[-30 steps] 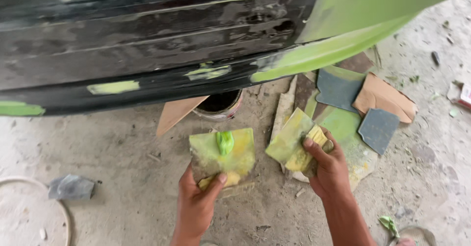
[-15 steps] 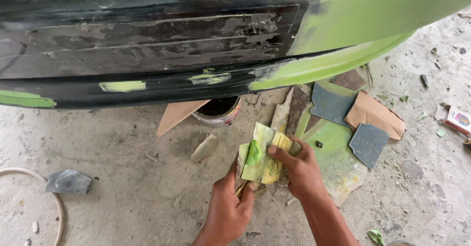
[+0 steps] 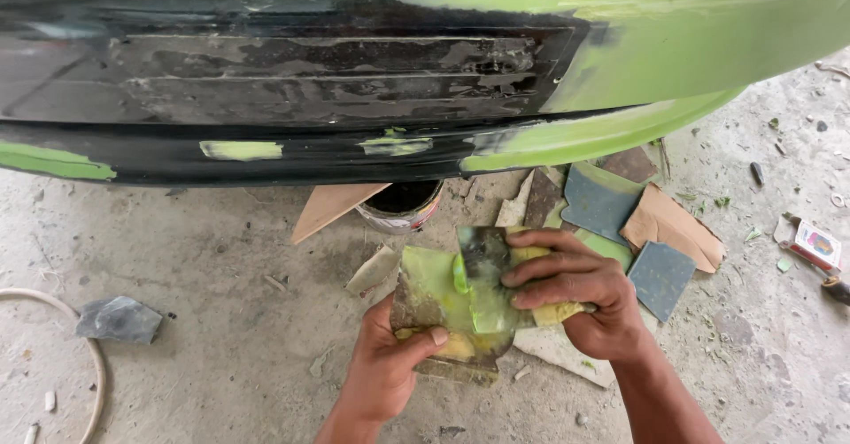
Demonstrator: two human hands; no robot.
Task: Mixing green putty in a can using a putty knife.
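Note:
My left hand grips a flat square mixing board smeared with green putty, thumb on its lower edge. My right hand holds a second flat scraper plate pressed across the board, with a yellowish pad under its fingers. A blob of light green putty lies between the two plates. Both hands are low over the concrete floor, just below a black car bumper with green filler patches.
A small open tin stands under the bumper beside a tan wedge. Sheets of sandpaper and cardboard lie at the right. A grey scrap and a white hose lie at the left. A small box lies far right.
The two plates, held apart a second ago, have come together; my right hand has moved left and now presses its plate across the board in my left hand.

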